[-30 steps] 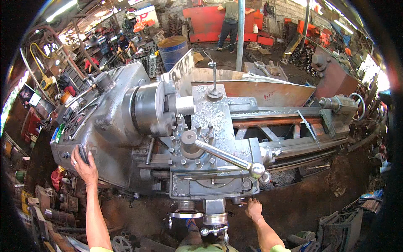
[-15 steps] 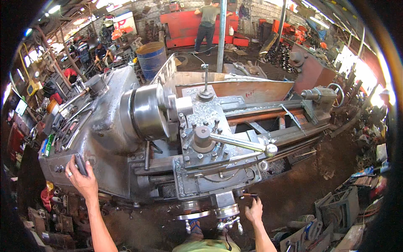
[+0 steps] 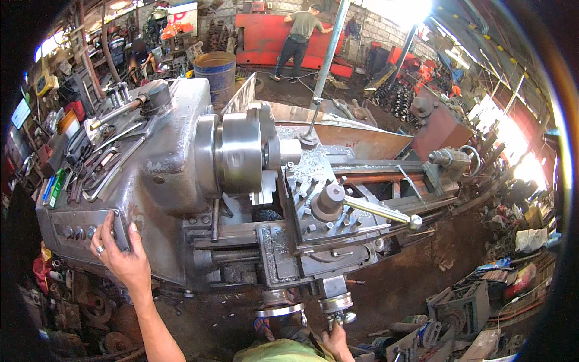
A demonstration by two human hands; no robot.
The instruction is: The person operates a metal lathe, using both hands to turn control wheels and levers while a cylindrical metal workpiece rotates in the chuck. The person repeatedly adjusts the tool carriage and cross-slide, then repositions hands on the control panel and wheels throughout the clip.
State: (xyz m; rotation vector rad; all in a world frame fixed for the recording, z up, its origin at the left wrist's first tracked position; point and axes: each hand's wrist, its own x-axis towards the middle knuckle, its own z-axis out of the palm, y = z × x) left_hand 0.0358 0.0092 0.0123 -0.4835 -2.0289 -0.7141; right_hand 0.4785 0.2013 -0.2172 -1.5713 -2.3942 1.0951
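Observation:
A big metal lathe fills the middle, its headstock (image 3: 172, 145) at the left. My left hand (image 3: 125, 256) grips a dark flat lever (image 3: 122, 232) on the headstock's front, fingers on one side and thumb on the other. My right hand (image 3: 336, 342) closes round the crank handle (image 3: 342, 318) below the carriage; its fingers are partly hidden. Left of the crank is a larger handwheel (image 3: 280, 311). The chuck (image 3: 238, 151) holds a short shiny cylinder (image 3: 290, 151). Beside it the tool post (image 3: 329, 204) carries a long clamping handle (image 3: 380, 211).
Wrenches and hex keys (image 3: 114, 163) lie on the headstock. Metal chips (image 3: 313, 169) cover the carriage. The tailstock (image 3: 449, 160) stands at the bed's far right. Behind are a blue drum (image 3: 215, 78), a pole (image 3: 330, 48) and a person (image 3: 295, 42) by a red machine.
My right hand has moved down and left from beside a small orange-tipped lever to the crank handle. My left hand stays on the flat lever. The whole view has shifted and tilted.

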